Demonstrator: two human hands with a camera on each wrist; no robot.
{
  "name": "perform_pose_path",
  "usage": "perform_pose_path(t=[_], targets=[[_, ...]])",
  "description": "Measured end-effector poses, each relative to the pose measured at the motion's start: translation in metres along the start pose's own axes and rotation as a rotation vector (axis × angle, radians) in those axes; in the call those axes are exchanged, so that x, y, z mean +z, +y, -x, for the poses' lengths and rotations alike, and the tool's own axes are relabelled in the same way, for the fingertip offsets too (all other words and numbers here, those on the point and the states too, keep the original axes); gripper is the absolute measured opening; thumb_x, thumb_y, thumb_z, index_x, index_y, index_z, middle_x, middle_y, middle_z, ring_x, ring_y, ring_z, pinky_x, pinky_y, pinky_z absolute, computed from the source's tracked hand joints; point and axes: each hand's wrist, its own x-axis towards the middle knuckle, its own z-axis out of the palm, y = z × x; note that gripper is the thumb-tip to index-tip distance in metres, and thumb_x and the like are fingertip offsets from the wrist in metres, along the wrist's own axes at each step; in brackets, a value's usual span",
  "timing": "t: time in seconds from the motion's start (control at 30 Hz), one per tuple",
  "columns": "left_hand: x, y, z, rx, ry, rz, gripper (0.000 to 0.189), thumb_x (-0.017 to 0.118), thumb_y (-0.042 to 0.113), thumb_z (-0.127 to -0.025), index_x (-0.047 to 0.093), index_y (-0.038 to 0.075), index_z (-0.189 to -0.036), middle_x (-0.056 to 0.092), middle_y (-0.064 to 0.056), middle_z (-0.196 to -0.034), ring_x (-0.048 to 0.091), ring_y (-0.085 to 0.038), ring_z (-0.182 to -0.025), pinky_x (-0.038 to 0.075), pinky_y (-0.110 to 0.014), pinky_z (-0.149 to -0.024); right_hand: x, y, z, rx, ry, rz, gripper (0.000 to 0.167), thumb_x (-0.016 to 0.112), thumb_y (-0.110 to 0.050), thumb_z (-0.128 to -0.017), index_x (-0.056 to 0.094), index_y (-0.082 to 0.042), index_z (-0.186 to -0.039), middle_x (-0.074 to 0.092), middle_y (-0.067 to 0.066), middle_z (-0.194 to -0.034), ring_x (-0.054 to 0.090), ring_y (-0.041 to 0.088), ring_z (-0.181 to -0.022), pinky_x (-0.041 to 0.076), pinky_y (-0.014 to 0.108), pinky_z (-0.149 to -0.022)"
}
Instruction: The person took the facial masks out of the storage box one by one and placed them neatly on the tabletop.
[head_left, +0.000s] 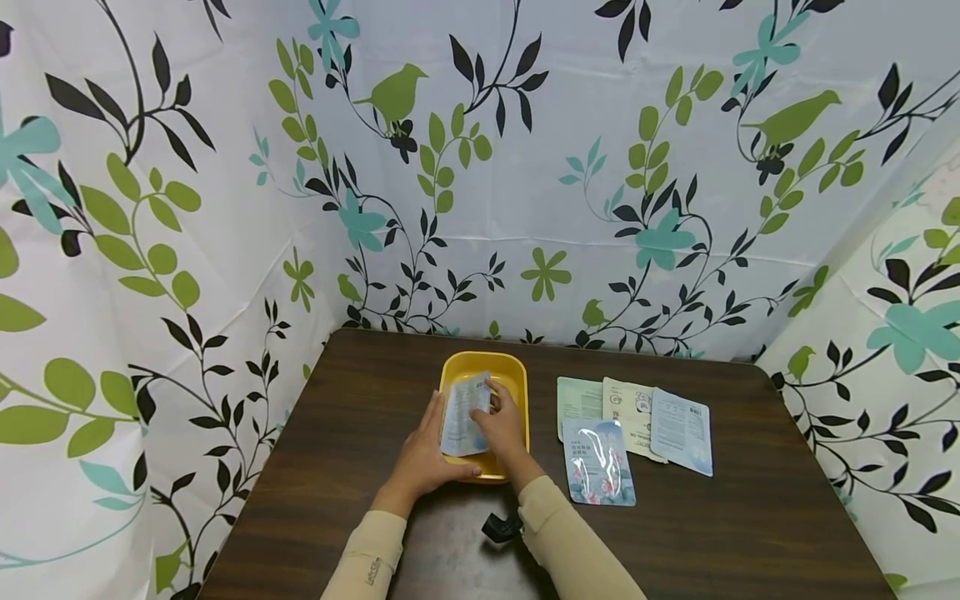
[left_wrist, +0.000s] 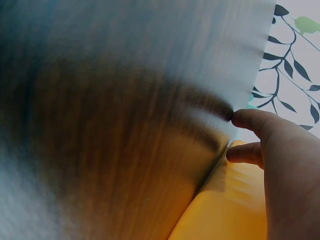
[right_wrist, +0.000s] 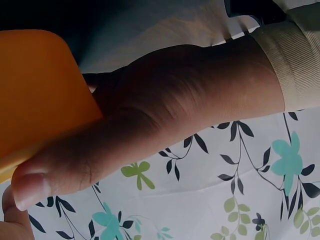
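Observation:
A pale blue sheet mask packet (head_left: 463, 423), its printed text facing up, lies at a slant over the yellow tray (head_left: 524, 392). My right hand (head_left: 501, 421) pinches its right side between thumb and fingers. Along the tray's left side rests my left hand (head_left: 426, 454), fingers extended beside the packet's left edge and thumb stretched across the near rim. In the right wrist view a thumb (right_wrist: 60, 172) lies against the orange-looking tray wall (right_wrist: 40, 90). The left wrist view shows extended fingers (left_wrist: 252, 120) at the edge of a blurred glossy surface, above the yellow tray (left_wrist: 225, 215).
Right of the tray lie several more flat packets: a green one (head_left: 579, 398), a cream one (head_left: 627, 410), a pale blue one (head_left: 681, 429) and a blue floral one (head_left: 598, 462) in front. A black device (head_left: 501, 528) sits at my right wrist. Patterned curtains surround the brown table (head_left: 735, 533).

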Motion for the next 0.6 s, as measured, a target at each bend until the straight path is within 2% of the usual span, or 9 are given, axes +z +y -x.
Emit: perform_pose_path(t=[0.17,0.27,0.6], targets=[[0.0007,-0.0016,-0.0003,0.006,0.002,-0.004,0.141,0.093,0.061,-0.059,0.010,0.021,-0.166,0.009,-0.001,-0.174,0.045,-0.043,-0.142,0.040,-0.063,-0.112,0.0006,0.0012,-0.0010,-0.029,0.001,0.040,0.074,0.069,0.004,-0.085,0.044,-0.011,-0.153,0.066,0.026,-0.131,0.070,0.035,-0.110,0.061,0.041,-0.082],[0.0010,-0.0034,-0.0007,0.002,0.001,-0.008,0.141,0.092,0.062,-0.059,0.009,0.022,-0.166,0.008,0.002,-0.174,0.045,-0.042,-0.143,0.040,-0.062,-0.112,0.0008,0.0007,-0.0008,-0.037,0.000,0.075,0.077,0.068,0.007,-0.082,0.043,-0.011,-0.153,0.068,0.026,-0.127,0.071,0.033,-0.105,0.062,0.041,-0.079],[0.0005,-0.0030,-0.0006,0.002,-0.003,-0.006,0.142,0.091,0.065,-0.059,0.008,0.025,-0.166,0.008,0.002,-0.174,0.043,-0.041,-0.144,0.040,-0.061,-0.113,-0.0013,-0.0053,0.0021,-0.029,0.013,0.102,0.083,0.064,0.011,-0.081,0.041,-0.017,-0.155,0.067,0.021,-0.133,0.070,0.028,-0.103,0.061,0.039,-0.078]])
